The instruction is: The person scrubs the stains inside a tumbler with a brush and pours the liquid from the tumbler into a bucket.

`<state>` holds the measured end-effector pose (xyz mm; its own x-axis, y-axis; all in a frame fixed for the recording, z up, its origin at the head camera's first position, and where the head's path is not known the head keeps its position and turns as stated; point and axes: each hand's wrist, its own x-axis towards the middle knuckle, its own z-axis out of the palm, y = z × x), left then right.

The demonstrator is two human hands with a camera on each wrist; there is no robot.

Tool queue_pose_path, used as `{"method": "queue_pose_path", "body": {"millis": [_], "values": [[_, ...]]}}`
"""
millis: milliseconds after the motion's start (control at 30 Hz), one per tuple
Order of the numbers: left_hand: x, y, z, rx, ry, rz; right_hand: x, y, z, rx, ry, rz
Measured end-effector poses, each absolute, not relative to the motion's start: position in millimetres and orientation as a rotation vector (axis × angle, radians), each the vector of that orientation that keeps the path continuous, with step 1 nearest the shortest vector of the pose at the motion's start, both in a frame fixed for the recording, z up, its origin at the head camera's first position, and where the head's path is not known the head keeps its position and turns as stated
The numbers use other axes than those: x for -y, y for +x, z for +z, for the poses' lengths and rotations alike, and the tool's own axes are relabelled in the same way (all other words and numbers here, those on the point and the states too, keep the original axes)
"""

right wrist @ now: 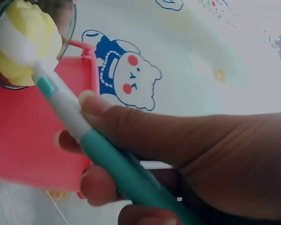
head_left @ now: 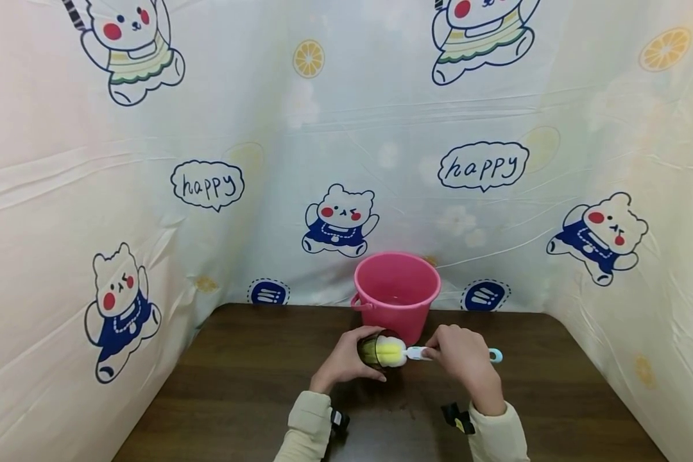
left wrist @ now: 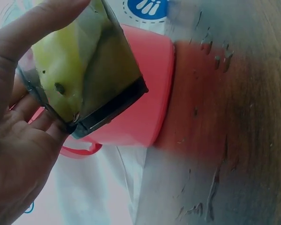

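My left hand (head_left: 348,357) grips a dark, see-through cup (left wrist: 113,70), tilted on its side with its mouth toward the right. The thumb lies along one side of the cup and the fingers curl round the other. In my right hand (head_left: 461,357) is a bottle brush with a white and teal handle (right wrist: 105,157), held between thumb and curled fingers. Its yellow and white sponge head (right wrist: 30,44) sits inside the cup's mouth. Through the cup wall, the yellow sponge shows in the left wrist view.
A pink bucket (head_left: 397,295) with a handle stands at the back of the brown wooden table (head_left: 254,372), just behind the cup. Water drops (left wrist: 217,61) dot the tabletop. A patterned sheet (head_left: 346,128) hangs behind and along both sides.
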<state>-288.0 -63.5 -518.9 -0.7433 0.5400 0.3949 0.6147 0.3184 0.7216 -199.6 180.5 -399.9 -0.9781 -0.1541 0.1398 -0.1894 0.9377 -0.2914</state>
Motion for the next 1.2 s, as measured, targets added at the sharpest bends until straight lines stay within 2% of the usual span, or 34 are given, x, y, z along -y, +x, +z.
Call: {"method": "queue_pose_path", "body": {"millis": [333,600,900,1200], "values": [[69,-288,-517,2.508,-1.048,-1.496,-181,-196,-396,3.021,0.333,0.575],[68,-287,-516,2.542,-1.021,-1.504,-179,-206,-408,2.948,0.293,0.440],[69,-287,-517,2.515,-1.021,-1.526,-177,-201,-400,2.936,0.408,0.475],[68,-288,-517,2.522,-1.035,-1.508,-181,-200,-401,3.007,0.303,0.524]]}}
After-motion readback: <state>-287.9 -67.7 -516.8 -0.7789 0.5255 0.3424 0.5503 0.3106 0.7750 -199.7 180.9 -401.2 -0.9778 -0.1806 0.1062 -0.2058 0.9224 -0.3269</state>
